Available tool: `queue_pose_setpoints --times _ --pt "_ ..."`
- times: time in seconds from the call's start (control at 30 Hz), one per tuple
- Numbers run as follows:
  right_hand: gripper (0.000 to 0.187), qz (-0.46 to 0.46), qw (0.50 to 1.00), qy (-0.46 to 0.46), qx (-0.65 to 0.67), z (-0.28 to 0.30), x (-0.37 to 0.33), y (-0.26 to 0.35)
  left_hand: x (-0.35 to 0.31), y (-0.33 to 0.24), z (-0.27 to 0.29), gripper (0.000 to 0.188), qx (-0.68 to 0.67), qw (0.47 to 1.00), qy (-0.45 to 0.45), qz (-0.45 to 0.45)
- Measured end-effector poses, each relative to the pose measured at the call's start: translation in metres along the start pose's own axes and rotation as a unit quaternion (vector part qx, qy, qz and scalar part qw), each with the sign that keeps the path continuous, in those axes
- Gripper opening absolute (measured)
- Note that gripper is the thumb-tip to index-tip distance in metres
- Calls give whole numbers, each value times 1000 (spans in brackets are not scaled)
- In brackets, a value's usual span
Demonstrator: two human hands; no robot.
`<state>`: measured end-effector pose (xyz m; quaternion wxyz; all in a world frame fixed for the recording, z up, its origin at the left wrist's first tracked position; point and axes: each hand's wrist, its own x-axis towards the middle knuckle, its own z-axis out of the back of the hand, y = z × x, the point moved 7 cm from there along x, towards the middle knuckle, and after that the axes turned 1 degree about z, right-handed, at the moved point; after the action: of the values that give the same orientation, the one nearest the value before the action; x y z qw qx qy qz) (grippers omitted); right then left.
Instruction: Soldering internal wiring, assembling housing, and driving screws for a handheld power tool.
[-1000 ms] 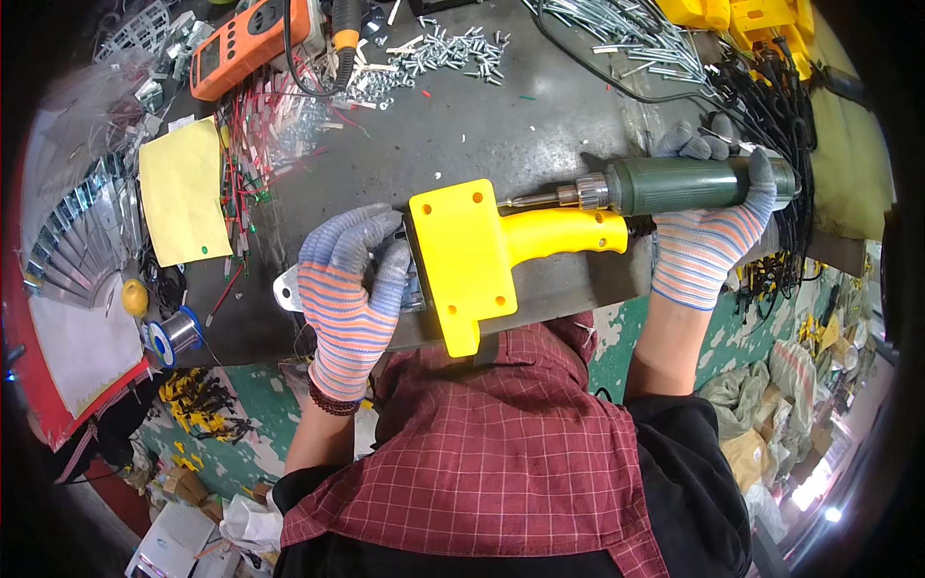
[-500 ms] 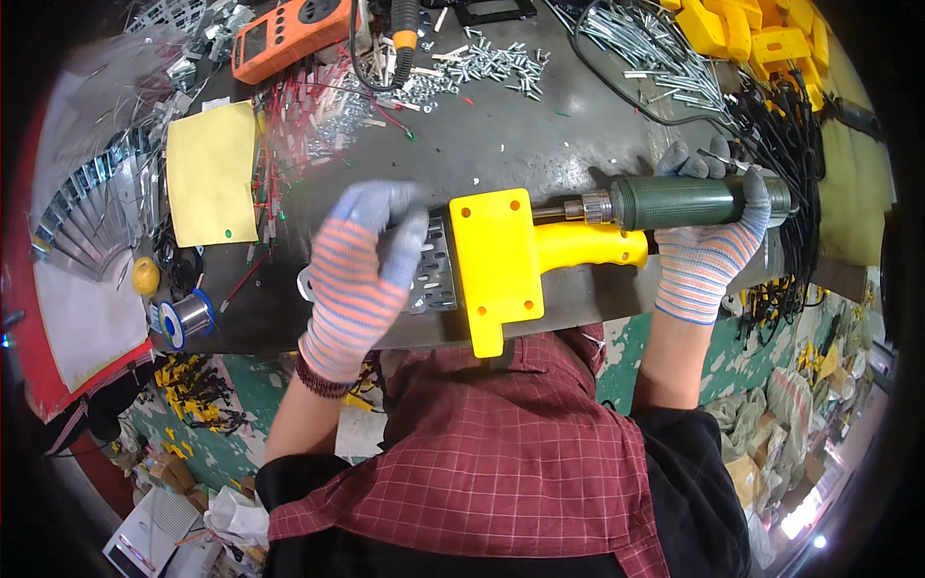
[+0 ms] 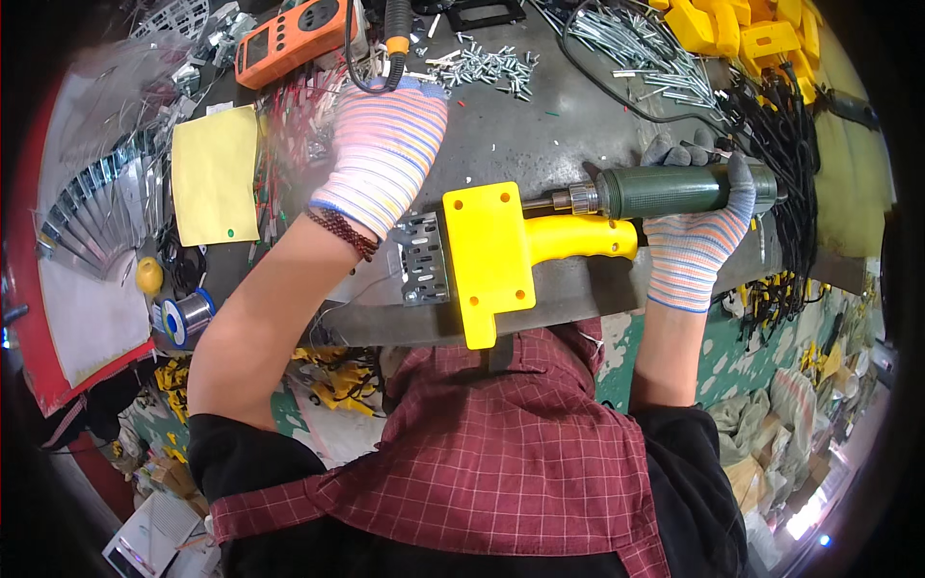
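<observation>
My right hand (image 3: 696, 252), in a striped glove with grey fingertips, is wrapped round a green electric screwdriver (image 3: 665, 193). The tool lies level, its bit pointing left to the yellow plastic housing (image 3: 491, 255). That housing has a handle on its right, holes near its corners and a slotted metal plate (image 3: 424, 258) at its left side. Over the small parts at the back is my gloved left hand (image 3: 385, 144). Its fingers point away from me, beside a pile of short screws (image 3: 487, 69), and cannot be made out.
An orange meter (image 3: 294, 40) stands at the back left, near a black corded tool (image 3: 397, 43). Long screws (image 3: 636, 53), yellow plastic parts (image 3: 771, 43) and black cables (image 3: 795, 154) occupy the back right. A yellow sheet (image 3: 214, 178) and solder spool (image 3: 188, 316) lie left.
My left hand has moved away from the slotted plate, forward to the small parts at the back. The housing and the screwdriver in my right hand have shifted slightly left.
</observation>
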<state>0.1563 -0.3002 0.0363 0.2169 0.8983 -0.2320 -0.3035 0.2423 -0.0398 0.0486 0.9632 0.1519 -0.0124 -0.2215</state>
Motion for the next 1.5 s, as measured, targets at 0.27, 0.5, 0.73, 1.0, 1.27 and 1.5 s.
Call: queue_pose_setpoints --times 0.27,0.5,0.73,1.0,1.27,1.5 --pt "28 -11 1000 22 -9 -1 -3 0 -8 13 -5 17 -15 1000 11 -3" --pt "25 2 1000 -18 -7 6 0 2 -84 28 9 14 -556 819 -78 117" --pt "27 2 999 -28 -21 -1 -6 0 -150 0 -13 13 -398 851 -253 231" --pt "37 30 998 -41 -27 11 -2 6 -138 -5 1 13 -405 855 -299 126" --pt "27 37 998 37 -21 11 -5 13 -143 -9 -2 24 -398 855 -321 88" --pt "39 17 996 84 -6 7 -10 11 -144 -10 -2 25 -422 846 -316 75"
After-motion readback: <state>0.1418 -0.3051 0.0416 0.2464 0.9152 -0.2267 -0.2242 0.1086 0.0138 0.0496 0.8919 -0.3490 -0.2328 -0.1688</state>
